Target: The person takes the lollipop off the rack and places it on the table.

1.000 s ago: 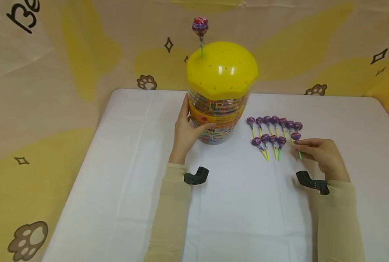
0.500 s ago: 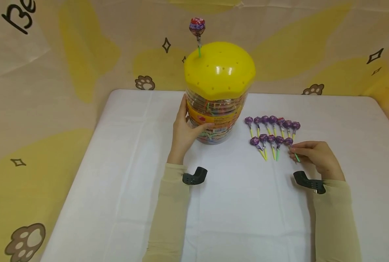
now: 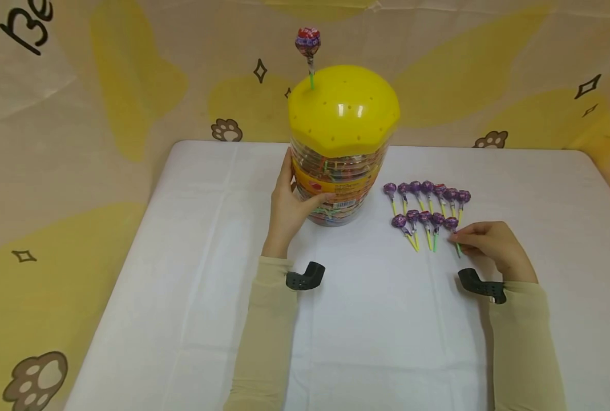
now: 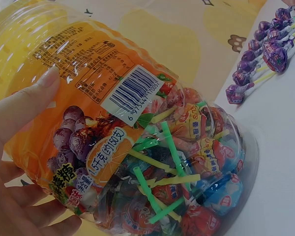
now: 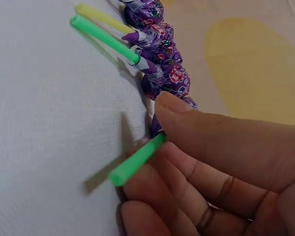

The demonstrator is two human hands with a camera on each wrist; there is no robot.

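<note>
A clear plastic jar (image 3: 338,165) full of wrapped lollipops stands at the table's back, capped by a domed yellow lid (image 3: 346,108). My left hand (image 3: 291,208) grips the jar's left side, thumb across its orange label (image 4: 88,98). One lollipop (image 3: 308,43) stands upright in the lid by its green stick. My right hand (image 3: 489,245) pinches a purple-wrapped lollipop with a green stick (image 5: 137,160) between thumb and fingers, at the right end of the front row; its head (image 3: 451,223) lies beside a neighbouring lollipop (image 3: 437,221).
Right of the jar, several purple lollipops form a back row (image 3: 427,188) and a front row (image 3: 412,217), sticks towards me. Both rest on a white-covered table (image 3: 222,285). A patterned cloth backdrop (image 3: 464,68) hangs behind it.
My right hand has moved left with the lollipop, bringing it down from near the back row to the front row's right end. My left hand keeps its grip on the jar.
</note>
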